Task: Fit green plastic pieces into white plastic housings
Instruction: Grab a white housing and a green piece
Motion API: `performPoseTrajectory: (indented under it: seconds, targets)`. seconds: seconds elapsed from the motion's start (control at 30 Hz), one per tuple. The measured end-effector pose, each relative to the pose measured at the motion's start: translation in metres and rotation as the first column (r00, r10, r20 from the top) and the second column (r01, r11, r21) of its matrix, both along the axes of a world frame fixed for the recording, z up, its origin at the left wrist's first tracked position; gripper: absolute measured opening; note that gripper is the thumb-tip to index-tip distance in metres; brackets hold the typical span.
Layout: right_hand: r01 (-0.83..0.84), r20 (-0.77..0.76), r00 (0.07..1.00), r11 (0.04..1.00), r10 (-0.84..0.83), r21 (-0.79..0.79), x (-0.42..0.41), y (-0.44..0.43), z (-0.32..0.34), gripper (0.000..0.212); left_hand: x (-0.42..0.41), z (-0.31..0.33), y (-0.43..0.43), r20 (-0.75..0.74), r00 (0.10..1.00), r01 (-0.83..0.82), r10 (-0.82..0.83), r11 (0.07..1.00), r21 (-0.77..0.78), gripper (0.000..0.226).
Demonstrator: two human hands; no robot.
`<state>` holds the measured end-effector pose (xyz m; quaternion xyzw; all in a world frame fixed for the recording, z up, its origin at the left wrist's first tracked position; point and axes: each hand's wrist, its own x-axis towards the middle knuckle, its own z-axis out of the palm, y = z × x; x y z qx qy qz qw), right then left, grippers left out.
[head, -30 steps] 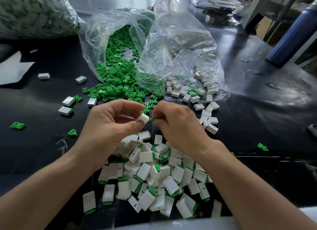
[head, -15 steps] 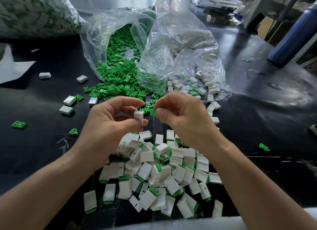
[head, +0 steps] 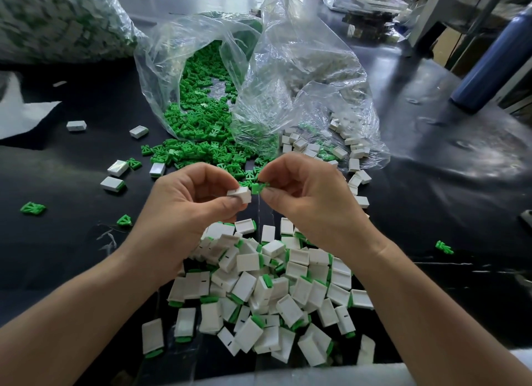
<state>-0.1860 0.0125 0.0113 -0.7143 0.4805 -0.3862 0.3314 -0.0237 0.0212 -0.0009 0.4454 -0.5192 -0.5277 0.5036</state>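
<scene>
Above the black table [head: 431,184], the left hand [head: 184,210] is pinching a white housing [head: 240,195]. Just right, the right hand [head: 311,201] is pinching a green piece [head: 257,188], seemingly touching the housing's open end. Assembled pieces [head: 273,285] are lying beneath.

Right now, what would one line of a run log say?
left hand: pinches white housing | right hand: pinches green piece | state: green piece at housing's end, not seated
</scene>
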Motion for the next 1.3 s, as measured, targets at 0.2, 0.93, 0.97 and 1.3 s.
performPoseTrajectory:
  seconds: [0.2, 0.93, 0.97, 1.3]
  targets:
    - [-0.009, 0.008, 1.0, 1.0, 0.009, -0.019, 0.001, 0.001, 0.001, 0.019, 0.0, -0.001, 0.0, -0.065, 0.997, 0.033, -0.031, 0.999, 0.023, 0.019]
    - [-0.085, -0.223, 0.97, 0.993, 0.101, 0.078, 0.004, 0.007, 0.005, 0.025, 0.0, 0.002, 0.001, -0.003, 0.999, 0.043, -0.043, 0.998, 0.043, 0.024]
    - [-0.089, -0.224, 0.969, 0.993, 0.104, 0.075, 0.004, 0.007, 0.005, 0.025, 0.0, 0.002, 0.001, 0.009, 0.999, 0.041, -0.041, 0.998, 0.041, 0.028]
    - [-0.183, -0.501, 0.856, 0.981, 0.126, -0.066, 0.007, 0.011, 0.009, 0.019, 0.002, 0.005, 0.005, 0.116, 0.992, 0.061, -0.054, 0.997, -0.057, 0.036]
